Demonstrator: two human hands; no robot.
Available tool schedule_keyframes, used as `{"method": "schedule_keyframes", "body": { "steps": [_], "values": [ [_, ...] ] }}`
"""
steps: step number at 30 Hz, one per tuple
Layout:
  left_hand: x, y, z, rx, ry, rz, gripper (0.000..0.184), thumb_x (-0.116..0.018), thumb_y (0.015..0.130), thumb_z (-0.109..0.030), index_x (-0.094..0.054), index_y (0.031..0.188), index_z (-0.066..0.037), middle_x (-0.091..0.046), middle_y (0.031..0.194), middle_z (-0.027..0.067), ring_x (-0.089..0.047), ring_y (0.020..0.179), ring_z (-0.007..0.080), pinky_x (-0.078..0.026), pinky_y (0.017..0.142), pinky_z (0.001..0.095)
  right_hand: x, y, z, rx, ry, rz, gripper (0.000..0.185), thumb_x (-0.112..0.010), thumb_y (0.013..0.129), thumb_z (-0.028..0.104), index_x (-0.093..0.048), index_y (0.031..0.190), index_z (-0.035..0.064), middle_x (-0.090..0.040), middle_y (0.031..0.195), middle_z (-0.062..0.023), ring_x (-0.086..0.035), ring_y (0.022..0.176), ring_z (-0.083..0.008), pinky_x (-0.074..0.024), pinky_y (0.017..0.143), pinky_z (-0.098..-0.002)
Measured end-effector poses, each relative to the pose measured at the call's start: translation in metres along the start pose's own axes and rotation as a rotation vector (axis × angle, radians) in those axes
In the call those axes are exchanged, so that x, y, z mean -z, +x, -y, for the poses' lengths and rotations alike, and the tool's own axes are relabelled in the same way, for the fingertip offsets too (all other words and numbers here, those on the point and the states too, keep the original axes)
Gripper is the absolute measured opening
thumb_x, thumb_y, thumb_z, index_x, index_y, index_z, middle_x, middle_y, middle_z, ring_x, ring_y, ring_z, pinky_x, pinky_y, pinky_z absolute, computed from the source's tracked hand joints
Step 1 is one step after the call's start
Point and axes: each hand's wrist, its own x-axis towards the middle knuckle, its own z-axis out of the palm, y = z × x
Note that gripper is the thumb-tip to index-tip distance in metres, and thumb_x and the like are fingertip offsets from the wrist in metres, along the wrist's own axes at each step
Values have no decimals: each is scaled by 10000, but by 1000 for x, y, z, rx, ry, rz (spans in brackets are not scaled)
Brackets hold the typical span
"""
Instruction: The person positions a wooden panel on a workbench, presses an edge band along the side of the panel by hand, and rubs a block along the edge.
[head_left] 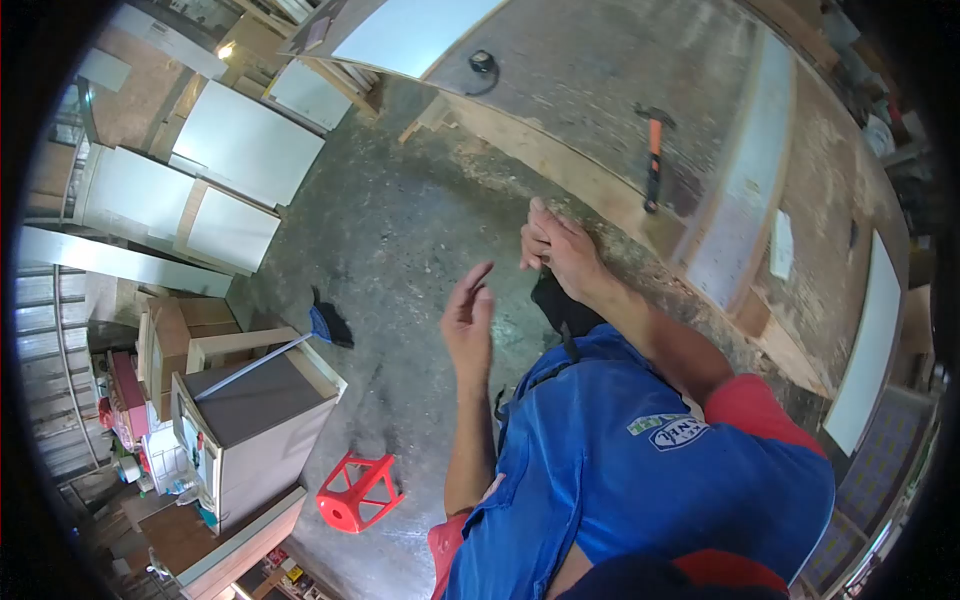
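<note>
My left hand (468, 325) is raised in front of the blue apron (650, 440), over the concrete floor. Its fingers are loosely bent, with a gap between them and the thumb, and nothing shows in it. My right hand (565, 250) is close to the near edge of the wooden workbench (590, 120). Its fingers are curled and pressed together; whatever they may hold is hidden or too small to name. On the bench beyond it lies a hammer (654, 155) with an orange and black handle. A black tape measure (482, 62) lies farther along the bench.
A red plastic stool (360, 492) is on the floor at lower left, near a cabinet (265, 430). A brush with blue on it (330, 325) lies beyond. White panels (245, 145) lean at upper left. A pale strip (745, 170) crosses the bench.
</note>
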Motion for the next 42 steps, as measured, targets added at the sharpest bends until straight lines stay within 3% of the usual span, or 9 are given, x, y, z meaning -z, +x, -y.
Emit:
{"method": "schedule_keyframes", "body": {
  "steps": [5,11,18,20,24,31,35,38,42],
  "values": [
    [-27,118,-46,-414,431,267,762,-708,806,-63,-413,1508,-59,-352,1574,202,-410,1424,317,-370,1135,413,-40,118,27,-39,3,-85,493,-436,1048,528,-460,754,133,-418,685,49,-422,635,-80,-399,611,-276],
    [-20,243,-64,-295,536,276,884,-734,790,-80,-305,1562,-85,-218,1628,210,-260,1493,374,-316,1175,444,-46,255,42,76,-331,-52,456,-430,1074,446,-457,746,130,-356,696,74,-335,649,-57,-310,560,-258],
    [-7,350,-58,-256,543,297,871,-745,793,-86,-320,1554,-75,-247,1621,202,-320,1471,357,-327,1171,433,-39,360,48,104,-336,-57,499,-453,1066,434,-532,768,41,-441,664,32,-410,635,-71,-367,557,-284],
    [4,390,-56,-65,439,410,797,-750,809,-92,-389,1518,-55,-365,1574,186,-412,1423,323,-362,1144,422,-29,386,44,-12,-340,-94,451,-450,1073,391,-529,776,61,-459,651,34,-442,606,-66,-382,561,-270],
    [54,489,-30,-170,584,454,667,-724,852,-69,-467,1466,-38,-516,1478,147,-482,1369,242,-416,1082,383,8,437,8,18,-507,-149,401,-519,1026,377,-596,854,24,-580,670,-36,-566,613,-112,-455,586,-313],
    [163,755,52,-172,548,268,655,-677,876,-66,-415,1465,49,-470,1491,222,-441,1389,294,-340,1125,377,23,505,-52,100,-781,-724,312,-636,933,264,-618,1120,14,-677,1041,-204,-664,944,-361,-509,844,-458],
    [202,872,114,-226,885,353,815,-727,805,-117,-318,1477,95,-383,1507,299,-371,1418,390,-269,1186,429,-30,525,-57,106,-870,-1076,334,-668,907,199,-586,1173,14,-654,1072,-206,-658,967,-366,-523,839,-453],
    [193,897,116,-304,714,712,781,-740,788,-138,-386,1452,70,-506,1404,285,-479,1322,418,-365,1129,454,-53,542,-86,130,-808,-1215,382,-692,888,218,-580,1217,59,-541,1307,-271,-510,1225,-457,-443,1019,-484],
    [178,898,114,-439,972,632,687,-688,825,-246,-468,1389,80,-541,1345,311,-541,1239,426,-424,1059,454,-71,560,-97,167,-842,-1455,352,-711,875,266,-624,1170,94,-514,1350,-277,-508,1243,-444,-413,1060,-505]
  ]
}}
